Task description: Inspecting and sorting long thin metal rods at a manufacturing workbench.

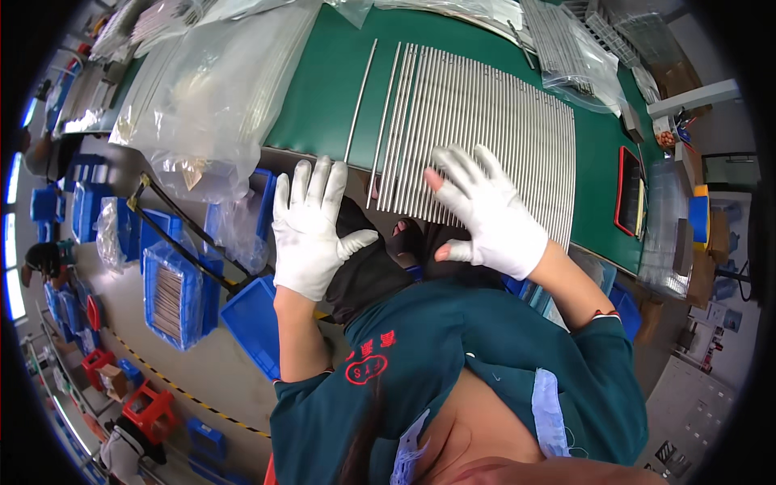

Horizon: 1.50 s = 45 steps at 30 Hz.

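Here, both released, spread: left hand (311,238), right hand (495,217); one lone rod (361,101) beside one rod row (505,121).

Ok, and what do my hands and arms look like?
Your left hand wears a white glove covering all its fingers, greyish toward the tips. Your right hand has a similar white glove, but the tips of the thumb and one finger are uncovered. Your forearms are bare below short, dark green sleeves with thin red trim showing on the right.
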Each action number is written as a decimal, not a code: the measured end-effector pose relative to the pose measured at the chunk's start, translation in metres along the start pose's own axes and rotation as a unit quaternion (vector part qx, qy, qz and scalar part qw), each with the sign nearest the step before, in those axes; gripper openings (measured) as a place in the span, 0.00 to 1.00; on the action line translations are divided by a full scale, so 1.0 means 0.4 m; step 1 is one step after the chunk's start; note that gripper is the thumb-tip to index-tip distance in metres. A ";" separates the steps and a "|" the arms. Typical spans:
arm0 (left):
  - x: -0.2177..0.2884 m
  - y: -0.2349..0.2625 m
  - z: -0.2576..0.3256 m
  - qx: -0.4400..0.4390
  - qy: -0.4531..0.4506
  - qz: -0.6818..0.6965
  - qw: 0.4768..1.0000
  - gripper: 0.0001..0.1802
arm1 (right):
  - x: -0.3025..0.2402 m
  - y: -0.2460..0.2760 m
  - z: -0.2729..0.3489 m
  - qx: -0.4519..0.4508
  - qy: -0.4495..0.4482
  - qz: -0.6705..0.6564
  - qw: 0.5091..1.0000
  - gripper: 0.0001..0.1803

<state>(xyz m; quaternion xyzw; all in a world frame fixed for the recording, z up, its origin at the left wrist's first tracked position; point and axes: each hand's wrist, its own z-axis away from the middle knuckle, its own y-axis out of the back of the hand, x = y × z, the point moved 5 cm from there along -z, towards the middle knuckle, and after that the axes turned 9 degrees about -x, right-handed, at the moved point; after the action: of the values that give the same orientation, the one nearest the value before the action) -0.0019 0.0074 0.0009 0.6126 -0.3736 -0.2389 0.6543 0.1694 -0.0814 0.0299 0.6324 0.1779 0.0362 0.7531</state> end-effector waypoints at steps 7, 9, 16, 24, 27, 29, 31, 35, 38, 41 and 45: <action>0.048 -0.012 -0.080 -0.049 -0.048 -0.019 0.997 0.48 | 0.209 0.002 0.194 0.087 -0.139 0.029 0.986 0.48; 0.083 -0.011 -0.088 -0.066 -0.075 0.005 0.995 0.49 | 0.249 -0.004 0.232 0.104 -0.184 0.021 0.977 0.48; 0.145 -0.022 -0.186 -0.092 -0.118 -0.039 0.988 0.49 | 0.277 -0.029 0.241 0.100 -0.179 0.012 0.979 0.35; 0.156 -0.035 -0.231 -0.101 -0.141 -0.051 0.984 0.46 | 0.282 -0.026 0.238 0.111 -0.178 -0.014 0.978 0.33; 0.095 -0.024 -0.222 -0.086 -0.111 -0.075 0.987 0.46 | 0.279 -0.016 0.242 0.106 -0.193 -0.025 0.975 0.32; 0.045 -0.025 -0.213 -0.091 -0.073 -0.089 0.989 0.47 | 0.281 -0.021 0.240 0.112 -0.189 -0.027 0.975 0.33; 0.043 -0.017 -0.212 -0.111 -0.039 -0.111 0.987 0.49 | 0.280 -0.022 0.239 0.108 -0.189 -0.020 0.976 0.33; 0.196 -0.005 -0.240 -0.126 -0.129 -0.048 0.982 0.52 | 0.286 -0.029 0.246 0.078 -0.201 -0.018 0.976 0.35; 0.314 -0.016 -0.242 -0.144 -0.223 0.042 0.963 0.49 | 0.277 -0.020 0.237 0.093 -0.192 -0.014 0.977 0.34; 0.329 -0.042 -0.236 -0.144 -0.235 0.031 0.961 0.47 | 0.283 -0.025 0.237 0.097 -0.187 -0.016 0.978 0.34; 0.266 -0.032 -0.229 -0.165 -0.215 -0.027 0.962 0.46 | 0.286 -0.029 0.247 0.102 -0.199 -0.023 0.974 0.33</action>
<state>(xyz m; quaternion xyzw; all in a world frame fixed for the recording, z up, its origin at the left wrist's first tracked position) 0.1362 -0.0191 0.0121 0.4399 -0.4443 -0.4413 0.6437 0.3051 -0.1444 0.0069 0.6963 0.0416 -0.1257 0.7055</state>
